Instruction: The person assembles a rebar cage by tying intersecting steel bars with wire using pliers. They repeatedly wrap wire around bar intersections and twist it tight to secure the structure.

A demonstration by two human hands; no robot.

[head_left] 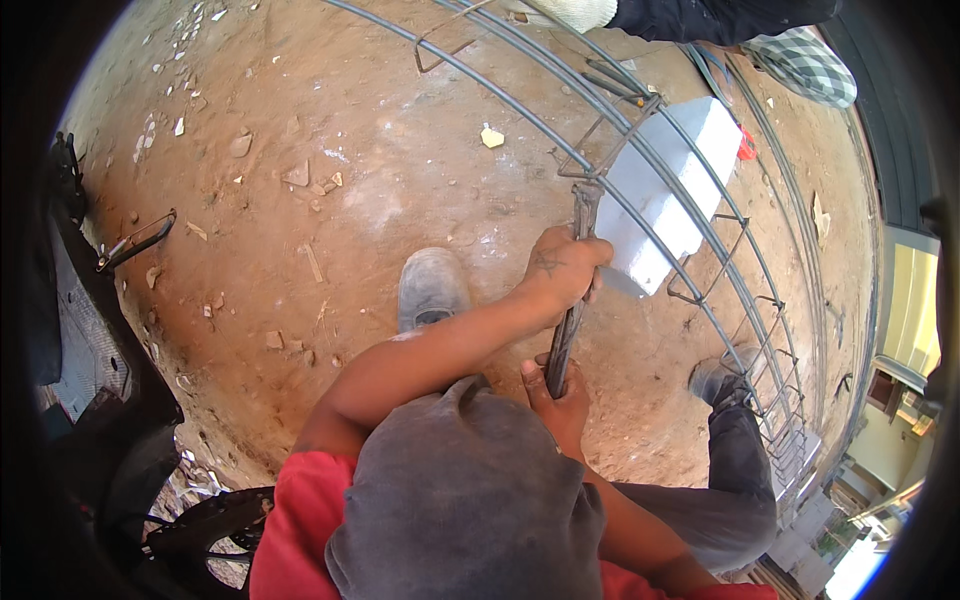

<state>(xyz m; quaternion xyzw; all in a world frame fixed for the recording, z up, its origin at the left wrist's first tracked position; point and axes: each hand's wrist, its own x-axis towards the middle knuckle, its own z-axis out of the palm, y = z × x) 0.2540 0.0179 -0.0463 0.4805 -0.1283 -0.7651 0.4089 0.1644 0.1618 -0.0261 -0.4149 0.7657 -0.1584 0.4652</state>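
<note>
My left hand (568, 266) is wrapped round the upper shaft of dark metal pincers (567, 345). My right hand (560, 402) closes round their lower handle end, thumb laid along it. The tool's head meets the corner of a bent stirrup (582, 163) on a long rebar cage (668, 178). Whether the jaws are gripping a tie wire is too small to tell. Beneath the bars, just right of my left hand, sits a pale block (662, 190) with a white top. A dark grey cap (465, 500) hides part of both my arms.
The cage curves from the top down the right side, past my shoe (712, 382). Another person's white-gloved hand (585, 12) and checkered cloth (805, 68) show at the top. More loose bars (800, 220) lie beyond the cage. Rubble dots the dirt ground; dark metal equipment (95, 330) stands left.
</note>
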